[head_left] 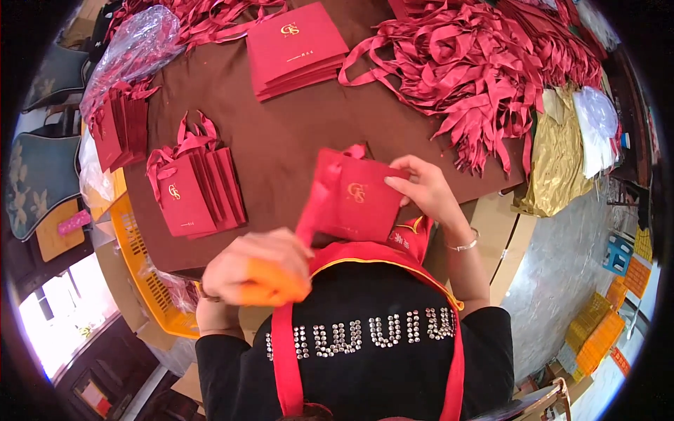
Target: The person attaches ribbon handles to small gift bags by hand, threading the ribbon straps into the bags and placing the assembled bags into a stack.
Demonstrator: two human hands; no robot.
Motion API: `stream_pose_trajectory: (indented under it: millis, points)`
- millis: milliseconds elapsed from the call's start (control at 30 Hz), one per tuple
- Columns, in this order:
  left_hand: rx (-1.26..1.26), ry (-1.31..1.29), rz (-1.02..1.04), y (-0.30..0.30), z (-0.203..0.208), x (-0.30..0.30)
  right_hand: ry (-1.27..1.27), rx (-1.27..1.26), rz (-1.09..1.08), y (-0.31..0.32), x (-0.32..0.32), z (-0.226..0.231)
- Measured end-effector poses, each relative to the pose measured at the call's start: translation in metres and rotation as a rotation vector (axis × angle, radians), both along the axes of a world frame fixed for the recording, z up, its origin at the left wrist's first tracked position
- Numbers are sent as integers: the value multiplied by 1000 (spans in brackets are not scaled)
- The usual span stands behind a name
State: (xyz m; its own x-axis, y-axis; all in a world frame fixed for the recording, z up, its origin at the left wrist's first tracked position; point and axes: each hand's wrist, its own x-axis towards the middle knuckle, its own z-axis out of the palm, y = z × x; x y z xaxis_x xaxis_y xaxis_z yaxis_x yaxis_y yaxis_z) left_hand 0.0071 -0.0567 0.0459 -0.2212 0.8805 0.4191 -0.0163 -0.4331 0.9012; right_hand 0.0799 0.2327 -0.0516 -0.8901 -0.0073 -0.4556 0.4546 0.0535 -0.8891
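Observation:
A flat red gift bag with a gold emblem lies at the table's near edge, in front of my apron. My right hand grips its upper right corner, thumb on the front face. From the bag a red ribbon runs down toward my left hand, which is closed and blurred by motion. An orange object is in that hand, too smeared for its kind to show. Whether the left fingers also pinch the ribbon's end, I cannot tell.
On the brown tablecloth are a stack of red bags, standing bags with ribbons at left, and a ribbon heap at far right. A yellow crate stands beside the table's left edge; gold wrapping hangs at right.

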Motion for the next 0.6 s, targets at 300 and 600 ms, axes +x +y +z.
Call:
stream_pose_trajectory:
  millis: [300,600]
  points:
    - [-224,226,304,23,-24,28,3,98,202,-16,-7,-3]
    - [90,-207,502,-28,-7,24,18,99,109,-19,-4,-9]
